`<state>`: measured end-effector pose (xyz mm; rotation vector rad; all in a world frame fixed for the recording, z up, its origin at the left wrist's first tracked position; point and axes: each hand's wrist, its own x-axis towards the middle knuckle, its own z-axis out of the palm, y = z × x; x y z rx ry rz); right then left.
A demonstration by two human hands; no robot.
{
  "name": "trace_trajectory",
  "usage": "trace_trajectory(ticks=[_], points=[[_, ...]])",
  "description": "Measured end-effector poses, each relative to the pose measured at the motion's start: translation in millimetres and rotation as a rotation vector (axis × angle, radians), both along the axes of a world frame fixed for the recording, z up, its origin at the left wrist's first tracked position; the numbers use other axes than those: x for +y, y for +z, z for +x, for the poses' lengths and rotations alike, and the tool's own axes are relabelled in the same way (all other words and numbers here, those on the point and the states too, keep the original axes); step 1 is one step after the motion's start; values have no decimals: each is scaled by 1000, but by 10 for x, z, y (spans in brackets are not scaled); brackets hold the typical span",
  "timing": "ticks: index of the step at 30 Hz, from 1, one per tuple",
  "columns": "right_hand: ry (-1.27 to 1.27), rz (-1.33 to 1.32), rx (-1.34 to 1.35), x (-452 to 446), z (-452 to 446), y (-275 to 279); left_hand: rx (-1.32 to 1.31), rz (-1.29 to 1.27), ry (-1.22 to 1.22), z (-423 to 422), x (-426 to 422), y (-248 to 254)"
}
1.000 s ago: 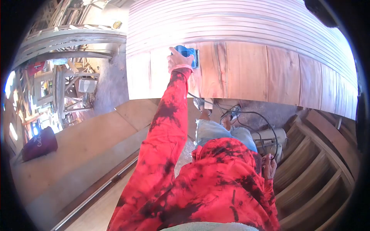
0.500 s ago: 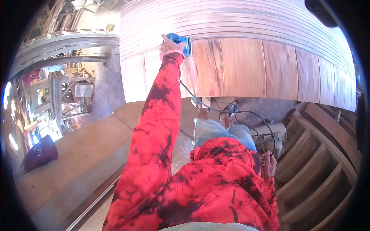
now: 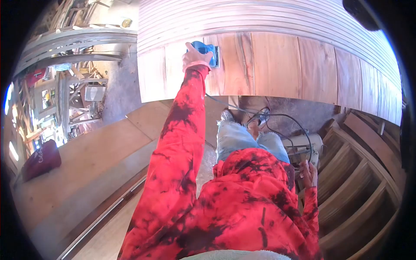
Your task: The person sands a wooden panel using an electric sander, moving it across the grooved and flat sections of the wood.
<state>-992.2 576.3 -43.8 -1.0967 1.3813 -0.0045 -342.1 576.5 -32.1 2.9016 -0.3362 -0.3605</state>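
Note:
My left hand (image 3: 196, 58) is wrapped over the top of a blue power sander (image 3: 212, 53), at the end of my outstretched arm. The sander rests on the smooth planks of a wide wooden panel (image 3: 277, 65), toward its left end. From the tool a dark power cord (image 3: 288, 116) loops below the panel's near edge across to my right side. Down beside my hip, my right hand (image 3: 308, 174) is closed around the cord. Some of its fingers are hard to make out.
Beyond the planks lies a ribbed wooden section (image 3: 260, 19). A slatted wooden frame (image 3: 351, 186) leans at the right. Boards (image 3: 99, 162) and a dark red bag (image 3: 42, 160) are on the left, with stacked timber behind. My feet stand below the panel's near edge.
The sander, under my left hand, has slid across the planks toward the near edge. My right hand has shifted slightly outward, still on the cord. The view has tilted a little.

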Motion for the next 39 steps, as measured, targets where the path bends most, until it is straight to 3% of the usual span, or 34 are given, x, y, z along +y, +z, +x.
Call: trace_trajectory(ticks=[4, 7, 18, 20, 23, 24, 31, 33, 39], points=[[54, -81, 65, -95, 22, -53, 38, 20, -24, -201, 182, 73], [200, -377, 109, -235, 136, -72, 122, -2, -28, -392, 245, 152], [230, -745, 319, -1324, 549, 189, 208, -46, -85, -899, 624, 161], [353, -910, 387, -1410, 543, 27, 269, -77, -78, -990, 668, 205], [375, -928, 426, -1447, 353, -550, 276, -82, -60, -1110, 751, 184], [378, -826, 461, -1350, 442, -482, 281, -87, -62, -1146, 784, 185], [402, -782, 400, -776, 637, -661, 326, -148, -48, -1331, 870, 324], [386, -772, 491, -669, 687, -709, 326, -136, -50, -1345, 852, 352], [431, -806, 464, -829, 500, -988, 268, -121, -51, -1358, 641, 408]])
